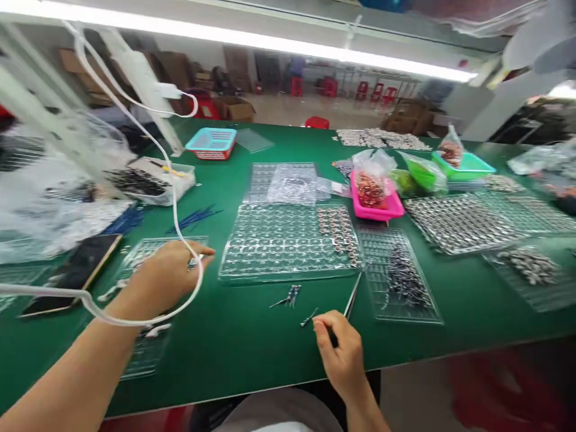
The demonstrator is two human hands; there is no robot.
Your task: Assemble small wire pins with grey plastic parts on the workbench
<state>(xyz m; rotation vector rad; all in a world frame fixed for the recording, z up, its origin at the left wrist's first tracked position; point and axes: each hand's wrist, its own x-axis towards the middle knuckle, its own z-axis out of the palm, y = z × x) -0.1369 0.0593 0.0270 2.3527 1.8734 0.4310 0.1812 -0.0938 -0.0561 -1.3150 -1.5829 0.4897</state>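
My left hand (pixel 164 277) is closed in a pinch above a clear plastic tray (pixel 146 360) of white curved parts. A small whitish piece (pixel 194 261) shows at its fingertips, its kind unclear. My right hand (pixel 341 351) is closed near the table's front edge, with metal tweezers (pixel 353 295) sticking out past its knuckles. At the right thumb and fingertip is a small dark wire-like part (pixel 308 318); whether they grip it I cannot tell. Several similar parts (pixel 292 295) lie just beyond. A large clear blister tray (pixel 279 246) holds copper-coloured pieces (pixel 337 231) in its right-hand pockets.
A white cable (pixel 173 198) loops down in front of my left arm. A phone (pixel 76 270) lies at left. To the right are a grid tray (pixel 382 306) of dark parts, a pink basket (pixel 378 211) with bagged pieces and a filled tray (pixel 459 222). A light tube (pixel 270 42) hangs overhead.
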